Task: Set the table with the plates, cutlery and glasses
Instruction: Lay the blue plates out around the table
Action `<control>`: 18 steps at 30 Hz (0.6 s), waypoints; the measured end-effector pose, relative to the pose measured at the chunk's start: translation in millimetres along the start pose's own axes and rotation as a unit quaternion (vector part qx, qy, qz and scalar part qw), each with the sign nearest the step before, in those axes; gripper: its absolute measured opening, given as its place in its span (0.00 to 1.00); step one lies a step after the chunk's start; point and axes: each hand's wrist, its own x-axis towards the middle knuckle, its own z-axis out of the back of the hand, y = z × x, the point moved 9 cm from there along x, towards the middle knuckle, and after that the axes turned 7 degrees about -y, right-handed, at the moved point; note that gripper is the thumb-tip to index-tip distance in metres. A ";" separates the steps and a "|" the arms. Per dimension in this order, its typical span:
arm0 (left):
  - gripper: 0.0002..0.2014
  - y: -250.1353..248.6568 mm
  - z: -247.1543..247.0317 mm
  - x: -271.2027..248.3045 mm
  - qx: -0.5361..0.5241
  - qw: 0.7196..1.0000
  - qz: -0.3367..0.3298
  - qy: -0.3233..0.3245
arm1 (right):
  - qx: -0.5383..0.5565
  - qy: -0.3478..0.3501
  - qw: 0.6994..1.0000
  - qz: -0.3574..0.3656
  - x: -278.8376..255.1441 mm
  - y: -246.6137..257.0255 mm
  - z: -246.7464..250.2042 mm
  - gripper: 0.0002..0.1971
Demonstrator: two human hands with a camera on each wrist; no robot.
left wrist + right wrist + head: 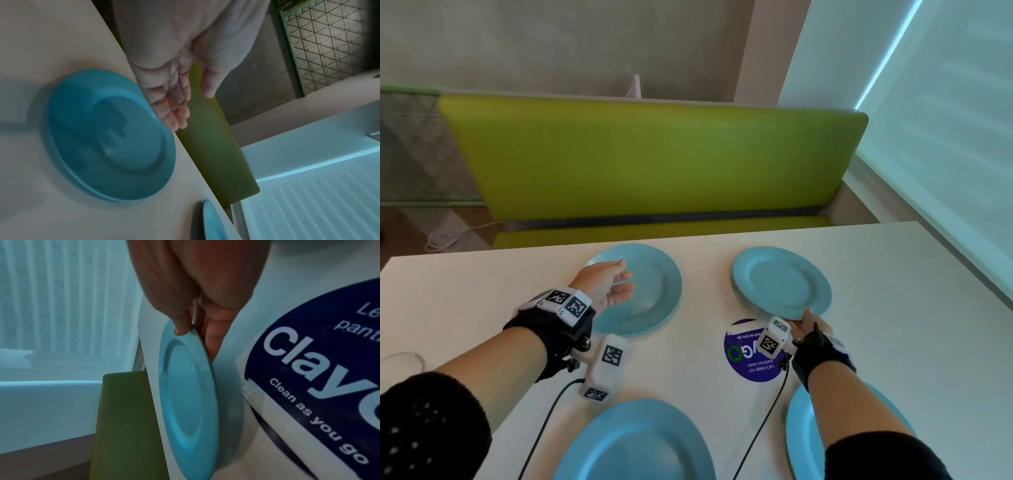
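The near rim of the far right plate (781, 286) is pinched by the right hand (810, 325), thumb on top and fingers (211, 344) tucked beneath, as the right wrist view shows plainly. The plate's near edge appears to be held slightly off the white table (893, 308), so it is judged to be in the act of being set down or adjusted at its place. The left hand (607, 284) is held over the far left plate (650, 291) with fingers straight and spread, grasping nothing; in the left wrist view the fingers (172, 100) are seen clear of the plate's surface, and that plate lies flat on the table.

Two more blue plates are seen at the near edge: a near left plate (635, 445) and a near right plate (801, 442), the latter partly hidden by the right forearm. A round purple sticker (750, 356) lies on the table between the right-hand plates, just beside the held one. A glass (402, 361) is glimpsed at the far left edge of the table; no cutlery is in view. A green bench (650, 161) stands behind the table.

The plate-laying step is judged to be nearly finished. The next move calls for the held rim to be lowered and let go, squared with its neighbour, after which cutlery and glasses must be fetched.
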 end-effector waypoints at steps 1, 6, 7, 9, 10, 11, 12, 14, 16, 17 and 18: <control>0.18 -0.2 0.4 0.3 0.000 1.000 -0.001 -0.001 | -0.003 -0.004 1.000 0.001 -2.2 1.5 -1.6 0.23; 0.17 1.1 1.4 1.6 -0.002 1.000 0.001 -0.009 | -0.024 -0.001 0.999 0.025 -6.2 10.9 -1.1 0.23; 0.15 1.4 1.5 1.7 -0.003 1.000 0.002 -0.011 | -0.033 0.000 0.999 0.029 -3.7 11.3 -1.8 0.24; 0.12 1.9 0.9 2.3 -0.005 1.000 0.004 -0.016 | -0.030 0.007 0.999 0.030 -3.5 13.3 -3.3 0.25; 0.11 2.3 0.7 2.8 -0.006 1.000 0.007 -0.018 | -0.020 0.010 0.999 0.030 -4.2 14.0 -4.9 0.26; 0.10 2.7 0.3 3.5 -0.008 1.000 0.008 -0.020 | -0.015 0.012 0.999 0.029 -4.9 14.8 -6.3 0.26; 0.09 3.1 -0.4 3.8 -0.009 1.000 0.010 -0.022 | -0.010 0.008 1.000 0.027 -3.0 14.7 -7.0 0.27; 0.10 3.9 -1.3 5.0 -0.009 1.000 0.011 -0.025 | -0.005 0.003 0.999 0.033 1.2 17.0 -8.1 0.28; 0.12 5.1 -1.4 6.7 -0.011 1.000 0.012 -0.027 | 0.013 0.002 0.999 0.034 4.1 21.2 -10.1 0.26; 0.14 5.5 -1.4 7.1 -0.012 0.999 0.012 -0.027 | 0.019 0.004 0.999 0.036 4.3 23.2 -11.3 0.26; 0.15 5.8 -1.4 7.7 -0.013 0.999 0.013 -0.027 | 0.025 0.005 0.999 0.032 7.4 23.9 -12.1 0.26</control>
